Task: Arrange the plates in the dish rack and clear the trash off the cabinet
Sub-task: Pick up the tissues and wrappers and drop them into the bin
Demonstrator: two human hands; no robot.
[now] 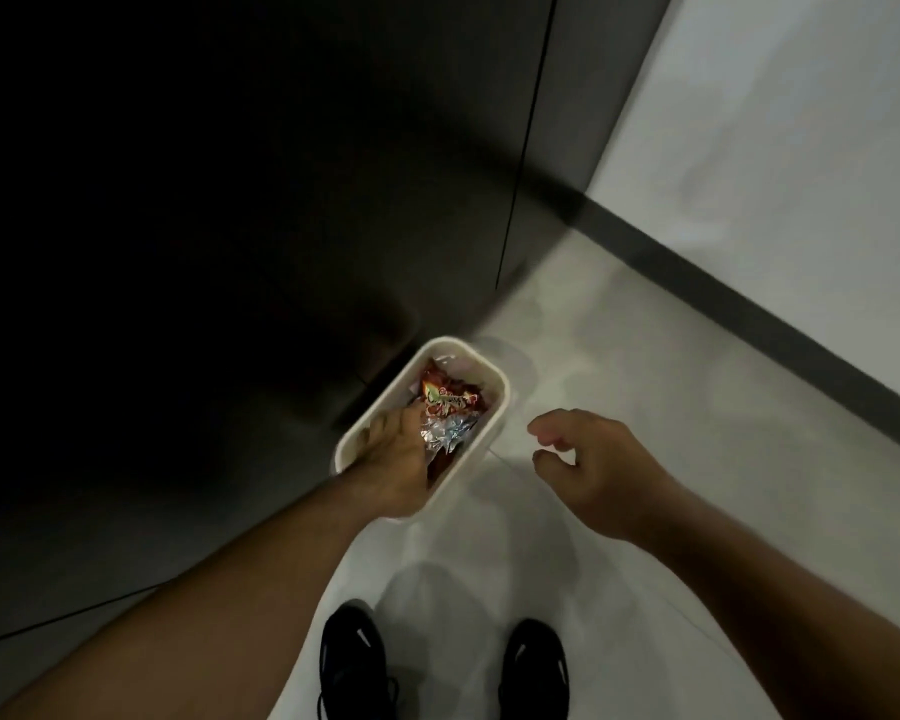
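Head view: left hand [392, 467] in bin [504, 402] atop wrappers [448, 400], fingers' hold unclear; right hand [588, 470] loosely curled, empty.

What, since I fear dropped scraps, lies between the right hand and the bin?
Only bare pale floor, seen in the head view, separates the right hand from the bin.

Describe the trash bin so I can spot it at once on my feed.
Find the dark cabinet filling the upper left, then follow its base down to the pale floor. There stands a white bin with rounded corners, directly ahead of the black shoes. It is the only container, holding red and silver snack wrappers, with the left hand reaching into it.
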